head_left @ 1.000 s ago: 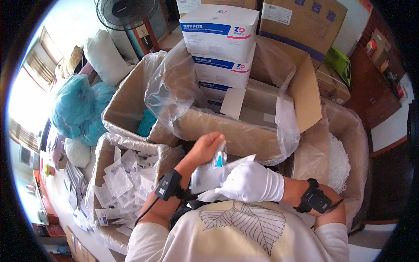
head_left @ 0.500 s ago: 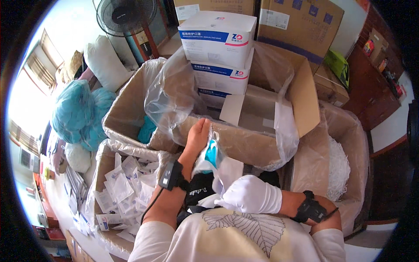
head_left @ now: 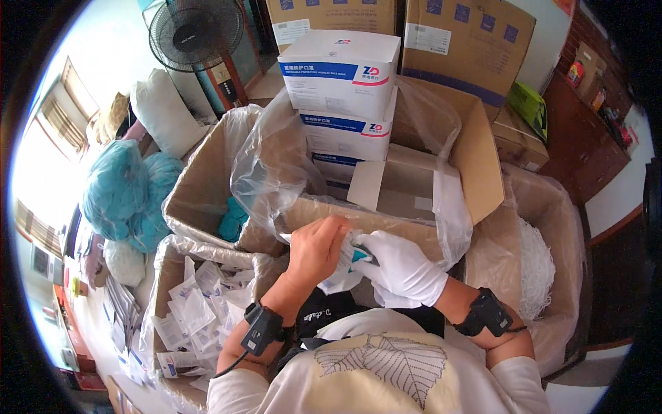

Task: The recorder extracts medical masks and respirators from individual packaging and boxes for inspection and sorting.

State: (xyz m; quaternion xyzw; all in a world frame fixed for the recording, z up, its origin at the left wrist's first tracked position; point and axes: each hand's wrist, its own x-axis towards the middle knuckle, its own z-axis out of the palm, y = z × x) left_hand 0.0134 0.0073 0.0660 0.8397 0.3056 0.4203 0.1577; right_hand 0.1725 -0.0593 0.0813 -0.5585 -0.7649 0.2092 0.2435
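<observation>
Hands point(head_left: 314, 250) point(head_left: 408, 273), two, at one pouch point(head_left: 339, 279)

- Strong daylight enters from the left, washing out the area around the striped curtain point(head_left: 61, 130).
- The brown cabinet point(head_left: 586, 148) at right sinks into dimness.
- Plastic liner point(head_left: 256, 183) glints along the carton's point(head_left: 372, 215) near edge.
- The clear packet point(head_left: 338, 281) looks pale, slightly soft.
- Fisheye distortion bends outer lines; black surrounds the circular view.
</observation>
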